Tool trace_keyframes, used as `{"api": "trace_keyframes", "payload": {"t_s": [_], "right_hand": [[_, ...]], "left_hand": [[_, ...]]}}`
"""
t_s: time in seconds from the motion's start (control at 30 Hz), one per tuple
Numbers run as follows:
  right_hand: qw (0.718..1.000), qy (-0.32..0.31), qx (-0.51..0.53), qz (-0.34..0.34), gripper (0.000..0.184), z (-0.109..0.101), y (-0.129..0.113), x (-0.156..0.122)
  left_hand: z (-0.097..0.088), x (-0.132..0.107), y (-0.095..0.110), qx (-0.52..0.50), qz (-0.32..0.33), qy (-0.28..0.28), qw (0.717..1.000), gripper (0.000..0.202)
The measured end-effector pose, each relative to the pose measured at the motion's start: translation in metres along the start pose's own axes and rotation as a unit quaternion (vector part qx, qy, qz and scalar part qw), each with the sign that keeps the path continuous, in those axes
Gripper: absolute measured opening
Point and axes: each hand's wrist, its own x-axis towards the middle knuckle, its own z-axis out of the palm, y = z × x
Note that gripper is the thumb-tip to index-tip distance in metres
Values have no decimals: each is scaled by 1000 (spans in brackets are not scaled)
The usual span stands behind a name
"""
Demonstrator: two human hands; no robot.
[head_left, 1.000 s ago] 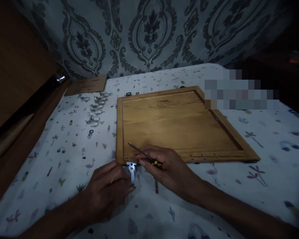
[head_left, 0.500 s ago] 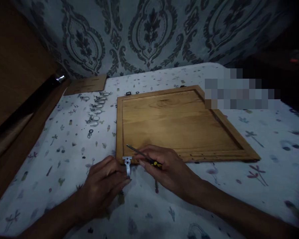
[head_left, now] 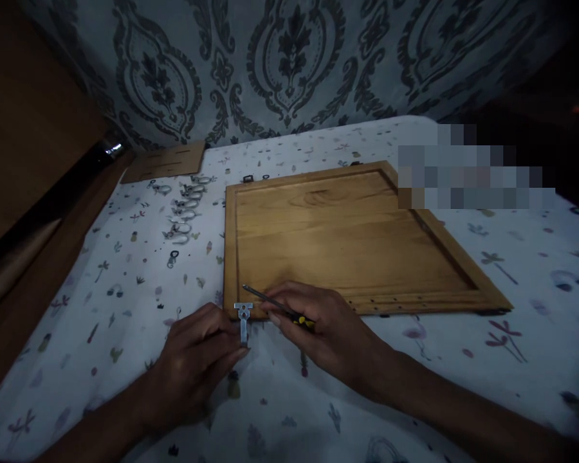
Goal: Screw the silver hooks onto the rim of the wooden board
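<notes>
A framed wooden panel (head_left: 313,225) lies flat, its near left corner between my hands. My left hand (head_left: 197,354) is closed on the shank of a T-shaped metal bracket (head_left: 244,318). The bracket's wide end, with holes in it, lies over the panel's near edge. My right hand (head_left: 325,328) grips a screwdriver (head_left: 270,300) by its black and yellow handle, the shaft pointing left above the panel. Its tip is a little above the bracket; whether it touches the wood I cannot tell. Several small holes run along the near edge to the right.
Several metal hooks or rings (head_left: 181,215) lie in a row left of the panel. A slotted piece of cardboard (head_left: 164,162) rests at the far left, near a wooden furniture side (head_left: 38,103). The printed cloth (head_left: 125,283) spreads under everything. A blurred-out patch covers the far right.
The view has shifted slightly. Both hands keep their holds on the bracket and screwdriver, with hardly any movement.
</notes>
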Motion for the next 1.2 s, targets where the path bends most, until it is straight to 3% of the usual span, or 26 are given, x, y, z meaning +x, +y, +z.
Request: {"api": "trace_keyframes", "payload": {"t_s": [0.1, 0.2, 0.33, 0.47, 0.67, 0.83, 1.03, 1.2], "right_hand": [[1000, 1, 4, -2, 16, 0, 0, 0], [1000, 1, 8, -10, 16, 0, 1, 0], [1000, -7, 6, 5, 16, -1, 0, -2], [1000, -13, 9, 21, 16, -3, -3, -1], [999, -2, 19, 26, 18, -3, -5, 0], [1000, 5, 13, 13, 18, -2, -1, 0], [1000, 6, -6, 1, 15, 2, 0, -2], [998, -18, -57, 28, 18, -1, -8, 2]], "left_hand": [[0, 0, 0, -4, 4, 0, 1000, 11], [-3, 2, 0, -26, -37, -5, 999, 10], [-11, 6, -1, -70, -114, 40, 990, 11], [-13, 6, -3, -77, -125, 56, 988, 10], [-6, 0, 0, -37, -68, 7, 997, 8], [-3, 0, -1, -7, -13, 10, 1000, 9], [-2, 0, -2, 1, -6, -9, 1000, 10], [-2, -1, -2, 0, -11, -12, 1000, 11]]}}
